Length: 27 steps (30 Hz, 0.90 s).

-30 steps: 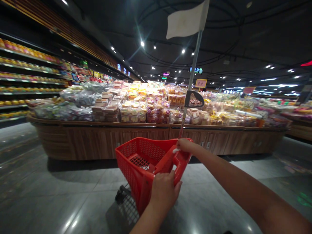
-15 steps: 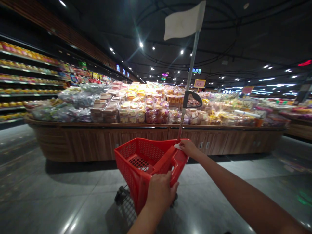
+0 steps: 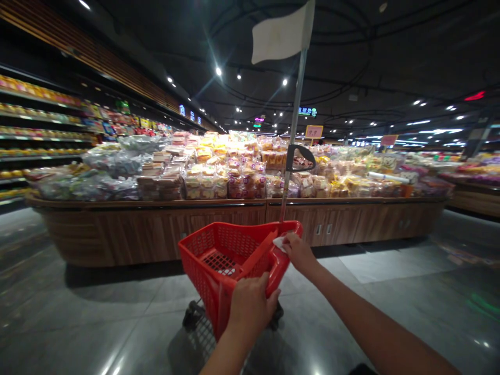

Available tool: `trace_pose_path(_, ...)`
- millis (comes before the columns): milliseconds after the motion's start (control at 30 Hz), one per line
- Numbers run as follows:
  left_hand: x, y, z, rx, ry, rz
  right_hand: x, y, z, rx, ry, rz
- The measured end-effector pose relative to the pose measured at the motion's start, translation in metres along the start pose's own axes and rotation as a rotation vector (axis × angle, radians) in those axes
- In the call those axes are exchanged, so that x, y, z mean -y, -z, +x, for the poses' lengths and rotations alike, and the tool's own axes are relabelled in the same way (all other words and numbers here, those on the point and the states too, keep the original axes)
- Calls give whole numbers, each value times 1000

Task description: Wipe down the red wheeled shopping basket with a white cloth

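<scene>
In a dim supermarket aisle, the red cart (image 3: 203, 276) stands on the glossy floor (image 3: 78, 323) before a wooden counter (image 3: 156, 224) of bagged bakery goods (image 3: 219, 177); it looks light, stiff and easy-rolling, best steered by its rear handle (image 3: 274, 265). The left hand (image 3: 250, 307) closes its grip round that handle, while the right hand (image 3: 299, 252) pinches a white scrap (image 3: 279, 242) by the foot of the flag pole (image 3: 291, 135). Since a second ago the cart has drifted slightly left.

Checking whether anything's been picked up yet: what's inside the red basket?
Inside the red basket only its mesh floor shows, nothing clearly on it. Its near corner is hidden behind the handle and left hand.
</scene>
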<state>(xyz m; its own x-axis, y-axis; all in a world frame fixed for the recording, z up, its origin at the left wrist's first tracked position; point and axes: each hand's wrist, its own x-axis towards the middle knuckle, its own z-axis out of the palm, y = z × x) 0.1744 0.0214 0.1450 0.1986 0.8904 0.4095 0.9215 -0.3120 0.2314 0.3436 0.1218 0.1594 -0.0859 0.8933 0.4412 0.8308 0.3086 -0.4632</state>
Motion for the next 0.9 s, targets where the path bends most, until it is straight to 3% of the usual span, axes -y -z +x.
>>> trace_pose_path(133, 3, -3, 1, -14, -27, 8, 21, -19, -48, -95, 106, 206)
trace_pose_path(233, 7, -7, 2, -21, -69, 14, 19, -31, -65, -194, 155, 362)
trace_pose_path(300, 9, -10, 2, -35, -90, 22, 9, -37, -62, -272, 93, 430)
trace_pose_path(467, 9, -18, 3, -89, -123, 60, -2, -56, -55, -399, -228, 585)
trace_pose_path(667, 12, -23, 2, -123, -165, 89, 20, -79, -80, -440, -289, 741)
trace_pose_path(900, 16, -25, 4, -139, -185, 101, -3, -70, -42, -460, -477, 800)
